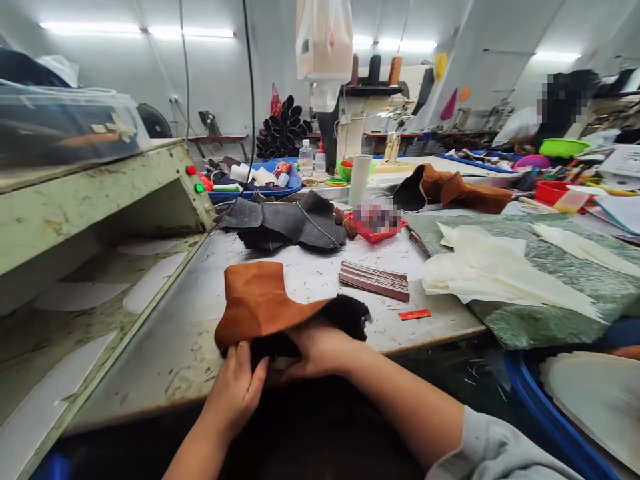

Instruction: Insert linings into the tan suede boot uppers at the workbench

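A brown leather boot upper (265, 300) with a dark fuzzy lining lies on its side at the front edge of the white worktable (200, 360). My left hand (240, 380) grips its lower left edge, fingertips closed over the leather and thumb apart. My right hand (315, 347) reaches under the leather on the right, its fingers partly hidden by the piece. Black lining (350, 315) shows beyond that hand. Farther back lie grey leather pieces (295, 223) with a stitched seam. To the right rests a bundle of brown strips (375, 280) near a small red packet (415, 315).
On the left stands a pale green machine (100, 190) with white pieces inside its opening. Cream cut pieces (490, 267) lie on a green wrapped stack (540, 320) at right. A red basket (375, 230), a sewing machine (395, 143) and a blue tub (530, 407) are nearby.
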Action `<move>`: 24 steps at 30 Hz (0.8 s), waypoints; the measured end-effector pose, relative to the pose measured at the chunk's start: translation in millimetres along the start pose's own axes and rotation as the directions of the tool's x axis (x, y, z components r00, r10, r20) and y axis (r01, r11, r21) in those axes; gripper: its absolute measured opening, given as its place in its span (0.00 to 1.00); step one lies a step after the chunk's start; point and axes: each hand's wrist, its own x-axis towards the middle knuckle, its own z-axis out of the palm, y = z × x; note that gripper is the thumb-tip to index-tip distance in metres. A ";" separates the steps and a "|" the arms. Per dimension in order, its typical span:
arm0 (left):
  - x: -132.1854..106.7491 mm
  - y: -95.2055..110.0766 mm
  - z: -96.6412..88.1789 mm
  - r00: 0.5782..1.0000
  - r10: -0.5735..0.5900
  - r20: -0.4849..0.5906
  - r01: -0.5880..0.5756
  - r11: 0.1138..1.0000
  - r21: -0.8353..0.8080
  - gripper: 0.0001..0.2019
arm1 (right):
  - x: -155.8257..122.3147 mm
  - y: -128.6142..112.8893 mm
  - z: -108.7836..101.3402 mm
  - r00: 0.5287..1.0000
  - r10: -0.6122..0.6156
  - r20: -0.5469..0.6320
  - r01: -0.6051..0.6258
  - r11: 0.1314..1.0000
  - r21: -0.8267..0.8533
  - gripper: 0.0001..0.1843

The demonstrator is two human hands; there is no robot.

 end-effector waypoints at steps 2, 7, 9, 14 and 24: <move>1.8 -4.7 -3.5 0.997 0.076 -0.008 -0.076 0.997 0.022 0.11 | -7.2 7.3 -3.4 1.000 -0.002 -0.002 0.002 0.998 0.065 0.40; -0.2 17.8 -10.7 0.876 0.474 -0.087 -0.471 0.881 0.047 0.13 | -7.1 17.8 -7.9 0.979 0.048 0.198 -0.049 0.999 0.000 0.34; 0.0 29.9 -4.9 0.892 0.446 -0.075 -0.439 0.893 0.098 0.12 | -4.0 19.8 -9.2 0.981 0.068 0.184 -0.071 0.997 0.008 0.29; 7.7 42.2 13.3 0.966 0.236 0.104 -0.234 0.972 -0.035 0.13 | 1.3 16.1 -22.5 0.956 0.283 0.082 -0.294 0.905 0.307 0.21; 1.2 24.2 -12.4 0.912 0.249 0.325 -0.169 0.952 -0.256 0.07 | -17.1 -3.8 3.5 0.973 0.051 0.223 -0.039 0.997 -0.060 0.38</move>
